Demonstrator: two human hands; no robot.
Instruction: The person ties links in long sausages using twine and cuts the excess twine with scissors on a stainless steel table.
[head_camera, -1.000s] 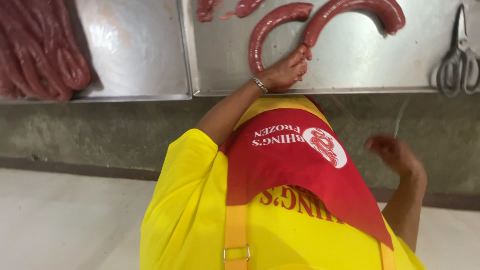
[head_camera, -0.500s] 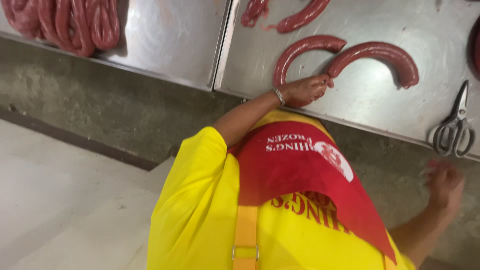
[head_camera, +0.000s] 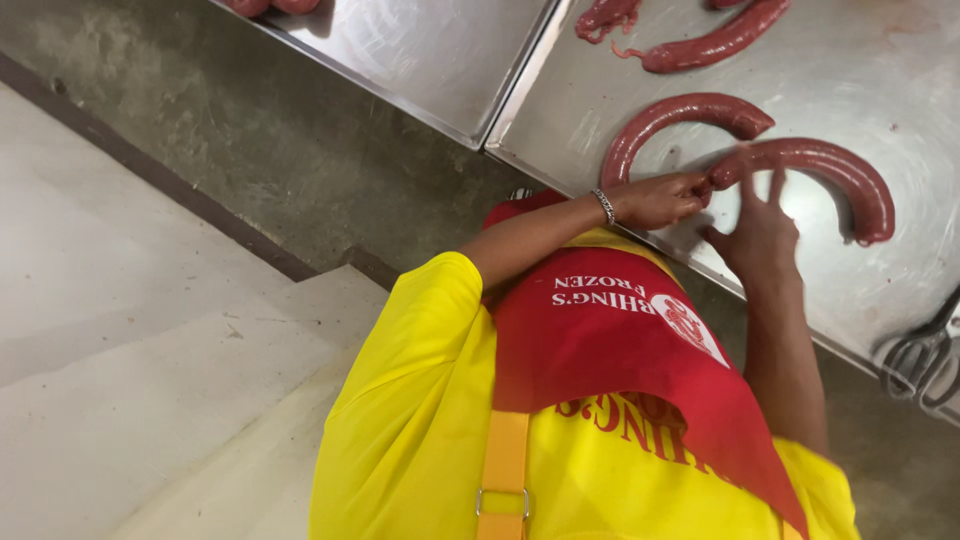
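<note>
Sausage (head_camera: 835, 168) arcs right from its pinched end; left hand (head_camera: 655, 200) grip clenched there, right hand (head_camera: 760, 235) released, fingertips touching beside.

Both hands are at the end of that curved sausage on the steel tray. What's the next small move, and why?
Probably pinch that end firmer before lifting. The left hand grips the tip of the curved sausage, while the right hand only rests beside it with fingers spread. A second curved sausage lies close by on the steel tray, so a loose grip could drag into it.
</note>
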